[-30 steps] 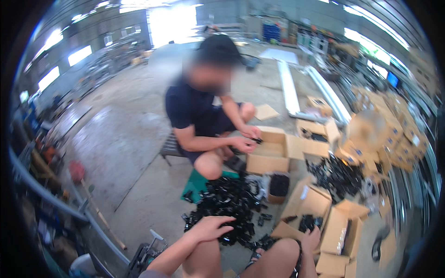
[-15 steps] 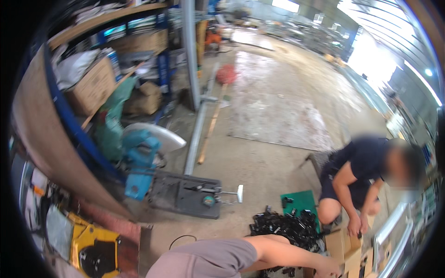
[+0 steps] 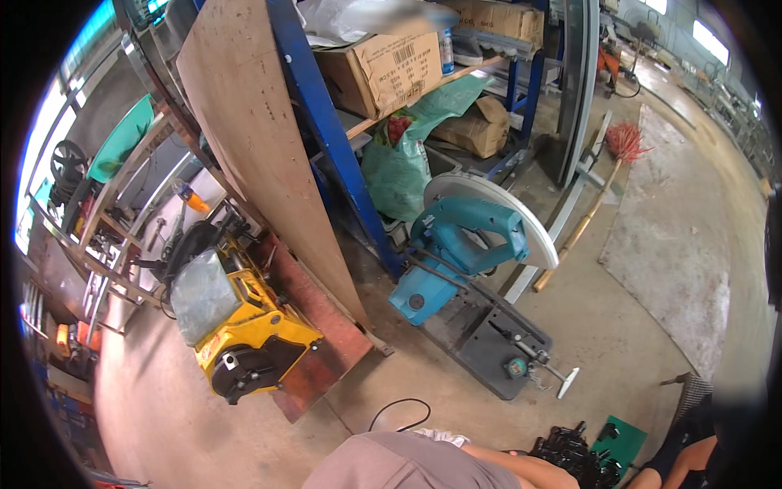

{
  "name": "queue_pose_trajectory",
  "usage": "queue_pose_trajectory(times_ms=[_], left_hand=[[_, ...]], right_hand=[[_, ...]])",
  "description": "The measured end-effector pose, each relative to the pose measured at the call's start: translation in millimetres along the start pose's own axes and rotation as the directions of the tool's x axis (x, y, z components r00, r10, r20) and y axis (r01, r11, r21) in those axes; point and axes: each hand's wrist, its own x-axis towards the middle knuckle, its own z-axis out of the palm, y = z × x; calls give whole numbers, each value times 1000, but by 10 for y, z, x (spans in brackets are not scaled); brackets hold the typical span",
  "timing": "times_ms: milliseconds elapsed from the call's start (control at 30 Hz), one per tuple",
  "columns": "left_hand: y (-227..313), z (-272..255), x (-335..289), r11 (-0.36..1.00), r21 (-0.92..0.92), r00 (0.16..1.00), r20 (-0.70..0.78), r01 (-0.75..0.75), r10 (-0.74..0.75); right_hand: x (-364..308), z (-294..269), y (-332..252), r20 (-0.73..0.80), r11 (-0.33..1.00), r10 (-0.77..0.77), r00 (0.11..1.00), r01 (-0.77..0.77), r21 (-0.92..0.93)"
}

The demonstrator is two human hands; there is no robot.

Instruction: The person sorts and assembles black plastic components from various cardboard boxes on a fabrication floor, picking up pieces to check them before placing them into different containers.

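Note:
Neither of my hands shows at this moment. A grey-brown short sleeve (image 3: 383, 464) and a bare arm (image 3: 521, 466), apparently my left, stretch right along the lower edge, and the hand is cut off below the picture. Just beyond this arm lies a heap of small black parts (image 3: 570, 456). It is beside a green sheet (image 3: 623, 440) on the floor. What the hidden hands hold or touch cannot be seen.
A blue cut-off saw (image 3: 468, 236) on a dark base stands ahead. Left of it sits a yellow machine (image 3: 252, 326) on a red plate. A shelf with cartons (image 3: 391, 73), a red broom (image 3: 626, 143) and a partly visible co-worker's arm (image 3: 676, 469) are around.
The view has swung left, so the saw and black heap appear further right and the yellow machine fully shows. My hand and the open cartons near it have left the picture; the co-worker is mostly cut off.

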Motion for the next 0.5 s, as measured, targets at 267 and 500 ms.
queue_pose_trajectory(times_ms=[267, 500], left_hand=[[-273, -125, -271, 999, 15, 998, 38, 47, -48], [-331, 253, 509, 999, 49, 972, 235, 0, -11]], right_hand=[[-84, 21, 362, 13, 989, 141, 990, -141, 33], [-1495, -190, 1584, -169, 928, 346, 923, -310, 207]])
